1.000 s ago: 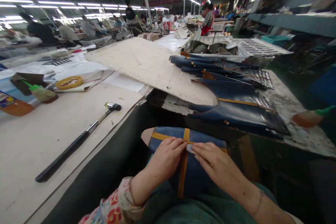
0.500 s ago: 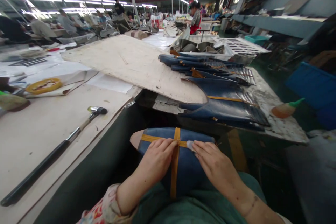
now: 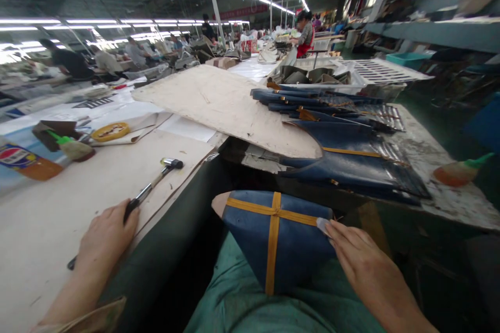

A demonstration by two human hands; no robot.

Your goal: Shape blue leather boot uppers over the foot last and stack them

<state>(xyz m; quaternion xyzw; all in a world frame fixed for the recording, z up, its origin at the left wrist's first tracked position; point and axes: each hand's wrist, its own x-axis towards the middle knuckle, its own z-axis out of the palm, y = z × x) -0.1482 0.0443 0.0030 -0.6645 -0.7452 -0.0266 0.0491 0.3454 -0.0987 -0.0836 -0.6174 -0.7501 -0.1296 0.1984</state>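
On the table at the left, my left hand (image 3: 107, 231) is closed round the black handle of a hammer (image 3: 171, 164), whose head points away from me. Across my lap lies a blue leather piece (image 3: 297, 250), stretched into a pointed shape. Two yellow strips (image 3: 274, 242) cross on it, and its left tip is pale. My right hand (image 3: 363, 250) pinches the right end of the leather piece. Something small and whitish (image 3: 322, 225) sits at these fingertips; whether it is a finger cover or a loose bit I cannot tell.
Beyond my lap, stacked blue leather pieces (image 3: 351, 140) lie beside a large pale board (image 3: 219, 104). A glue bottle (image 3: 461, 170) lies at the right. A yellow dish (image 3: 110, 131), green-tipped bottle (image 3: 78, 150) and orange drink bottle (image 3: 33, 161) are at the left. A person (image 3: 305, 36) stands further back.
My left hand has left the yellow strips and moved left onto the hammer handle. My right hand remains at the leather's right end. The view has turned left.
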